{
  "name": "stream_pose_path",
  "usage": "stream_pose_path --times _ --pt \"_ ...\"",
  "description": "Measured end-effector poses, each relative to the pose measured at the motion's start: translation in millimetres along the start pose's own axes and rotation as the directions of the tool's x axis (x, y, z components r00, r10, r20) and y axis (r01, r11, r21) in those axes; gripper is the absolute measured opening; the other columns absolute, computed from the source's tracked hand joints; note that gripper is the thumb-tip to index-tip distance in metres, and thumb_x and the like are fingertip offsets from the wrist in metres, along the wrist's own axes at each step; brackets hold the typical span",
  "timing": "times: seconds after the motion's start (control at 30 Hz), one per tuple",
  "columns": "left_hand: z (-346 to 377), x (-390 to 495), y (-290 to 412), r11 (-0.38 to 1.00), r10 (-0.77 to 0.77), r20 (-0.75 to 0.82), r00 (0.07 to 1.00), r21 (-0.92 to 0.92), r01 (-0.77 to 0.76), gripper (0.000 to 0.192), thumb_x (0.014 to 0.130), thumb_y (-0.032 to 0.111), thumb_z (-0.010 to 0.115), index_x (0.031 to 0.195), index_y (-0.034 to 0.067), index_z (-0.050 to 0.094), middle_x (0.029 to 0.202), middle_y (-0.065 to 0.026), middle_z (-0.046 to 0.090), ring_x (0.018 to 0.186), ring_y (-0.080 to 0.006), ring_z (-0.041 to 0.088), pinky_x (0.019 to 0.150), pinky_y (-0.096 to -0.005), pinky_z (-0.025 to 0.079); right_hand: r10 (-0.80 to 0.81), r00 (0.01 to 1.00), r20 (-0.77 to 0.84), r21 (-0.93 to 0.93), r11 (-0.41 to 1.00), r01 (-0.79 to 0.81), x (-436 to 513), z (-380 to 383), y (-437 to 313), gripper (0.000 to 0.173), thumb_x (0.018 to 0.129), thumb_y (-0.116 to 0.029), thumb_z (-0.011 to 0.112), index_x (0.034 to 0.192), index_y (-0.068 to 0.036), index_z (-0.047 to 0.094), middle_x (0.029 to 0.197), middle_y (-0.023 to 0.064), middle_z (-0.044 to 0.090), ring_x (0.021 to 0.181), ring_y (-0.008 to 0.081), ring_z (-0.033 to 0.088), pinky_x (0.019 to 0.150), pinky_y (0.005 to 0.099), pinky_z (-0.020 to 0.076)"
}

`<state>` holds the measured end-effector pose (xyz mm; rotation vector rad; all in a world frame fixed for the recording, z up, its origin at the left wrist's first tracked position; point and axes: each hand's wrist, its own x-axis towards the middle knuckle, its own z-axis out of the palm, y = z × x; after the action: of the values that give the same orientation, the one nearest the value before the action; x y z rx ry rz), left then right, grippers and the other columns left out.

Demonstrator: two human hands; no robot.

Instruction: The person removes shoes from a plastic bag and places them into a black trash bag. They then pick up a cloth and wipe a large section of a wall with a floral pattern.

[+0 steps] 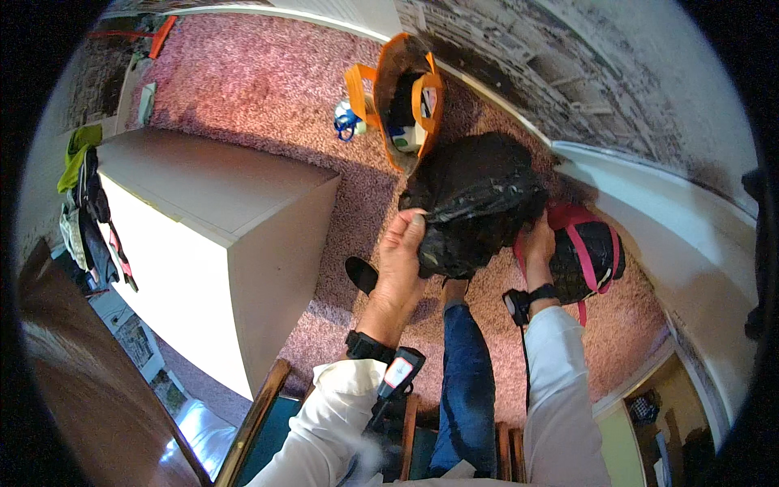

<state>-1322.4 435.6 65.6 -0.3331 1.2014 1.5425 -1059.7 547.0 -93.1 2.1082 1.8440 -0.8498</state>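
A dark, glossy, crumpled bag or garment [481, 189] hangs between my two hands, above the carpet. My left hand [403, 240] pinches its left edge between thumb and fingers. At its right side my right hand [537, 243] grips it, the fingers partly hidden behind the dark material. Just beyond stands an orange-rimmed tote bag [382, 109] with orange handles and mixed items inside. A black bag with pink straps [587, 259] lies on the carpet, right of my right hand. Both wrists wear black straps with small devices.
A white cabinet [213, 176] stands at the left, with clothes [91, 207] hanging at its far side. Blue-and-white ribboned item [347, 119] lies beside the tote. The patterned wall [566, 79] and its skirting run along the right. Wooden chair parts [261, 414] show near my legs.
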Motion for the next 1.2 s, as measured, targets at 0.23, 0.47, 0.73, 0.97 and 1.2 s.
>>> stream_pose_path --times 0.23,0.47,0.73,0.97,1.2 --pt "24.8 -11.3 -40.7 0.995 -0.063 0.108 0.992 -0.075 0.071 0.009 0.105 0.013 0.058 0.106 0.01 0.066 0.091 0.0022 0.066 0.08 -0.0096 0.064 0.072 -0.0265 0.054 -0.133 0.99 -0.042 0.73 0.673 0.122 -24.7 -72.9 -6.0 0.021 0.106 -0.016 0.057 0.12 -0.002 0.062 0.088 0.0067 0.064 0.075 0.0161 0.06 0.068 0.0368 0.053" --pt "22.0 -54.6 -87.3 0.934 -0.303 0.33 0.894 0.288 0.21 0.022 0.103 0.001 0.054 0.123 0.005 0.064 0.118 -0.0031 0.065 0.105 -0.0163 0.065 0.092 -0.0345 0.056 -0.17 0.946 0.276 0.756 0.647 -0.104 -138.6 -129.0 -83.4 0.062 0.106 -0.048 0.052 0.146 0.0 0.049 0.144 0.0161 0.054 0.131 0.0275 0.051 0.109 0.0372 0.0391" --pt "20.2 -93.8 -29.5 0.939 -0.274 0.441 0.855 0.316 0.138 0.03 0.102 0.006 0.061 0.132 0.007 0.061 0.128 -0.0087 0.066 0.116 -0.0197 0.064 0.096 -0.0363 0.054 -0.084 0.964 0.252 0.682 0.722 -0.116 -156.1 -131.3 -128.2 0.031 0.1 -0.016 0.066 0.124 0.003 0.064 0.112 0.0068 0.066 0.1 0.0147 0.057 0.091 0.0313 0.0466" --pt "-35.2 -114.2 66.6 0.969 -0.207 0.181 0.962 0.174 0.176 0.022 0.105 0.012 0.058 0.126 0.008 0.061 0.101 -0.0093 0.072 0.09 -0.0189 0.071 0.084 -0.0329 0.057 -0.337 0.925 -0.175 0.397 0.836 0.38 -142.3 -151.2 -140.1 0.022 0.096 -0.011 0.068 0.112 0.004 0.065 0.103 0.014 0.071 0.092 0.0241 0.065 0.082 0.0367 0.0513" --pt "-97.4 -132.5 163.7 0.906 0.309 -0.043 0.95 0.316 -0.281 0.011 0.103 0.007 0.059 0.114 0.005 0.062 0.093 -0.0025 0.068 0.086 -0.0133 0.066 0.082 -0.0289 0.055 -0.444 0.828 -0.343 0.154 0.843 0.516 -169.1 -174.6 -187.4 0.013 0.092 -0.006 0.068 0.102 0.002 0.065 0.096 0.0208 0.068 0.09 0.0365 0.066 0.081 0.0419 0.0522"
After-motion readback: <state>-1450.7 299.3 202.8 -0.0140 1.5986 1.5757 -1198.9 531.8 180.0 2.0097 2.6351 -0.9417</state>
